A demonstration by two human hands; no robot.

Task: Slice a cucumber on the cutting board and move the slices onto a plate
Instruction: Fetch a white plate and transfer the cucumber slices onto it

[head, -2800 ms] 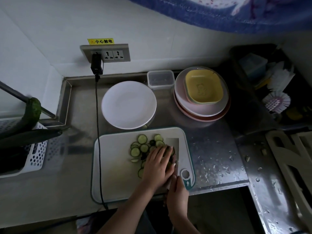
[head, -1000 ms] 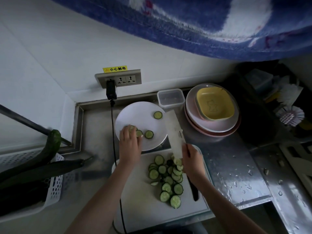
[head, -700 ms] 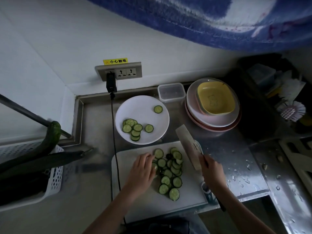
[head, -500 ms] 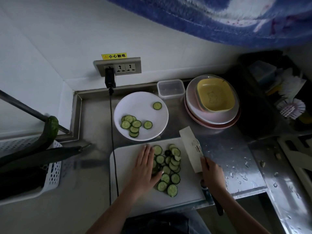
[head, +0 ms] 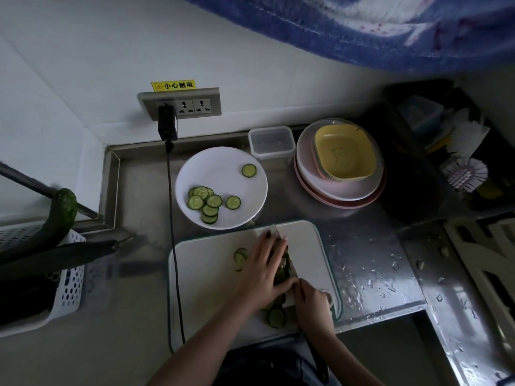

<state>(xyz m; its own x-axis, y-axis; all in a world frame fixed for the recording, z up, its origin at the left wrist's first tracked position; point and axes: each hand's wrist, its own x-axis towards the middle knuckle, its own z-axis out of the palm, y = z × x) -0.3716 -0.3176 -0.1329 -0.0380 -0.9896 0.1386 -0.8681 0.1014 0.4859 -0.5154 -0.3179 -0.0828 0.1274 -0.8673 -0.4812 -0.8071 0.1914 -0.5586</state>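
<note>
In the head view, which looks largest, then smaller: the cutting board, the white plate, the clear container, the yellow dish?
1. cutting board
2. white plate
3. yellow dish
4. clear container
The board lies nearest the camera, which enlarges it somewhat.

Steel counter (head: 359,246) wet with droplets toward 4 o'clock. Wall socket strip (head: 181,103) at 11 o'clock, yellow warning label (head: 173,85) just above, black adapter (head: 166,123) plugged into leftmost outlet, black cable (head: 172,227) dropping toward 6 o'clock. Clear plastic container (head: 271,142) at 12 o'clock against back edge. Stack of pink plates (head: 338,188) at 2 o'clock, yellow square dish (head: 345,156) on top. Dish brush (head: 464,174) in dark rack at 3 o'clock. White perforated basket (head: 68,282) at 9 o'clock, whole cucumbers (head: 60,215) leaning out. Blue patterned cloth (head: 362,26) overhead, 1 o'clock.
</note>
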